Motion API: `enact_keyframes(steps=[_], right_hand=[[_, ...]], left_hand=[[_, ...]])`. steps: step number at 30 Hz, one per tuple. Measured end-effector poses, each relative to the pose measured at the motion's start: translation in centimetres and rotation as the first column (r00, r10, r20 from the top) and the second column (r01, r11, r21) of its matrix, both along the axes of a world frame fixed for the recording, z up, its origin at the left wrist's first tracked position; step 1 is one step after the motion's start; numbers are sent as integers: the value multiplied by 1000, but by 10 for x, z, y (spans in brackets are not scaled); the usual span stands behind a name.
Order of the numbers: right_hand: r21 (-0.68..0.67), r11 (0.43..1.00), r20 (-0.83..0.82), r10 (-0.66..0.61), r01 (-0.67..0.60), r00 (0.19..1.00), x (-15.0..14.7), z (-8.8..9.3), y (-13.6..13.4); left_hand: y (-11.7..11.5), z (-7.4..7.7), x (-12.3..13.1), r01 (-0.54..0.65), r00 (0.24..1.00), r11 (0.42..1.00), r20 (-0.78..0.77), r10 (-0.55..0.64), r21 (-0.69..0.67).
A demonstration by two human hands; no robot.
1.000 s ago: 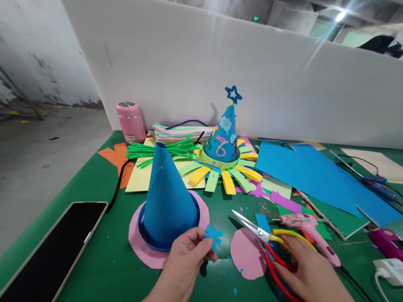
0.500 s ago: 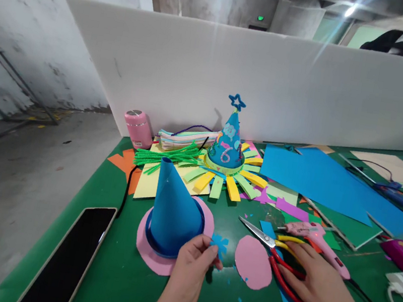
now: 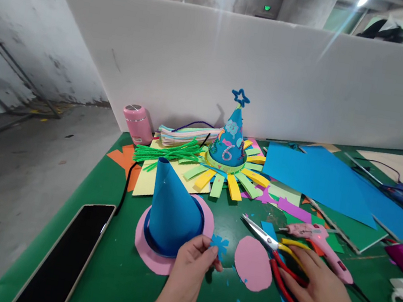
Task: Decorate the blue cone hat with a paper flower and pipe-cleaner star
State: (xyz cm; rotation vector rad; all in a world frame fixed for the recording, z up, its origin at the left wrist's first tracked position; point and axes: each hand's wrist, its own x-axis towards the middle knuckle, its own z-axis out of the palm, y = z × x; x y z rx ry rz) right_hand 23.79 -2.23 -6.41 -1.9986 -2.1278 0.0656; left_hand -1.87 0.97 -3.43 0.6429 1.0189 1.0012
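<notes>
Between thumb and fingers, my left hand (image 3: 194, 267) pinches a small blue paper snowflake (image 3: 219, 246). Just behind that hand stands a blue paper cone hat (image 3: 172, 213) on a pink brim (image 3: 148, 260). My right hand (image 3: 317, 287) has its fingers on the handles of the scissors (image 3: 286, 259), whose red and yellow grips show around the thumb and fingers. The blades are nearly together and point toward the far left. A pink paper oval (image 3: 253, 264) lies between both hands, with tiny blue scraps around it. A blue paper strip (image 3: 268, 229) is partly under the scissors.
A pink glue gun (image 3: 320, 236) lies just beyond my right hand. Farther back are a decorated hat (image 3: 229, 145), green pipe cleaners (image 3: 168, 152), a pink bottle (image 3: 137, 124) and blue sheets (image 3: 319, 182). A phone (image 3: 68, 252) lies left; a white board (image 3: 185, 61) stands behind.
The camera view has shifted slightly. Both hands keep their places, the snowflake still in the left and the scissors still under the right.
</notes>
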Motion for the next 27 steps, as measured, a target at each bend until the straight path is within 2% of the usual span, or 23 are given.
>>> enact_keyframes(steps=[6,13,17,19,21,24,27], right_hand=[[40,999,-3,-14,14,1000,-4,6,-1],[-18,1000,42,-17,18,999,-1,-1,-3],[36,995,42,-95,94,995,0,9,-10],[85,990,-44,-111,115,993,-8,20,-14],[86,991,-243,-80,104,967,-24,32,-15],[-5,999,-587,-43,49,808,-60,44,-11],[-79,996,-774,-36,-40,632,-96,48,-1]], left_hand=[[-1,2,0,1,1000,1000,3,-1,-11],[-2,2,-1,6,1000,1000,-6,-6,20],[-3,1,-2,1,1000,999,-15,-1,34],[-3,0,-2,13,999,998,-35,-11,55],[-4,-2,-2,32,998,996,-50,-28,78],[-5,-3,-2,55,996,993,-69,-48,106],[-6,-3,-1,66,995,988,-88,-54,142]])
